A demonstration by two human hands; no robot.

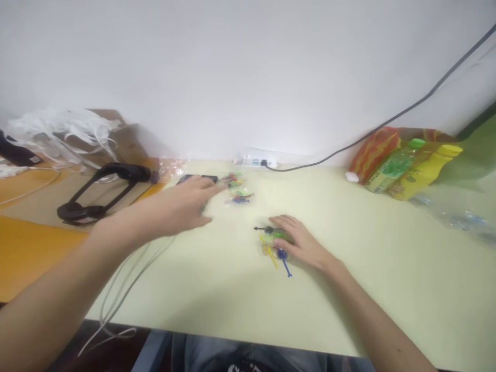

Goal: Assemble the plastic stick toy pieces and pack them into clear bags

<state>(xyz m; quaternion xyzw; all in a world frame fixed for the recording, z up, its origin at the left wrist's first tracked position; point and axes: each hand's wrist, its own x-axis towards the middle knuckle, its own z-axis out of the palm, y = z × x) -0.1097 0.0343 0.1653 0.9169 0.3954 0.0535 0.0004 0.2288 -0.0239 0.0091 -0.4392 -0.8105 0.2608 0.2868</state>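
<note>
Two clusters of multicoloured plastic arrow pieces point(273, 258) lie on the pale-green desk point(232, 289). Open left hand point(186, 200) beside the far cluster point(241, 198); right hand point(300, 240) over the near cluster point(265, 250), perhaps steadying it, grip unclear.

Prob. a small workroom or a home/office desk nook, can't tell which. Pale yellow-green tabletop point(217, 289) up vs. a plain white wall point(232, 67), w/ an orange tabletop point(34, 253) adjoining on the L. Pwr. strip point(251, 159) at the back, dk. grey cable point(430, 94) plugged in. Cardboard box point(127, 144) w/ white strips point(62, 129) + small plastic pcs. point(282, 253) look workroom-ish; green-capped bottle point(395, 166) on the R, more homey.
</note>
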